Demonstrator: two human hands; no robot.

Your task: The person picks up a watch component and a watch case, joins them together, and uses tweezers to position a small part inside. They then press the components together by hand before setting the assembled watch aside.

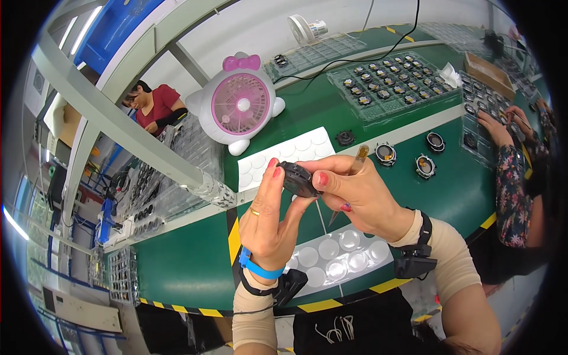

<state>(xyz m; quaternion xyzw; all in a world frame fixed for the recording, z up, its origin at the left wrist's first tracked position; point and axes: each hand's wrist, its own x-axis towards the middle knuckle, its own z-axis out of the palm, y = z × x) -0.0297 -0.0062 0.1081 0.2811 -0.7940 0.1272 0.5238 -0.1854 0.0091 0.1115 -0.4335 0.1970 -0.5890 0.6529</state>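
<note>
Small dark round part (297,179): held up above the green work surface (189,260), in the centre of the view, pinched between both hands.

Left hand (269,222): raised, fingers closed on the near left edge of the part, thumb and forefinger tips pressing it; blue band and dark strap at the wrist.

Right hand (361,198): thumb and forefinger closed on the right side of the same part; the remaining fingers curl round a slim pen-like tool (354,171) with an amber upper end, its lower tip pointing down. How firmly the tool is gripped is hard to judge from here.

White sheet of clear round discs (337,254): lying on the surface just under the hands. A second white sheet (284,157) lies behind them.

Pink and white desk fan (238,106): upright, beyond the second sheet.

Three round ringed parts (408,157): loose on the surface to the right of the hands.

Clear tray of dark parts (390,80): farther back on the right.

Another person's hand (494,127): at the right edge, over another tray.
</note>
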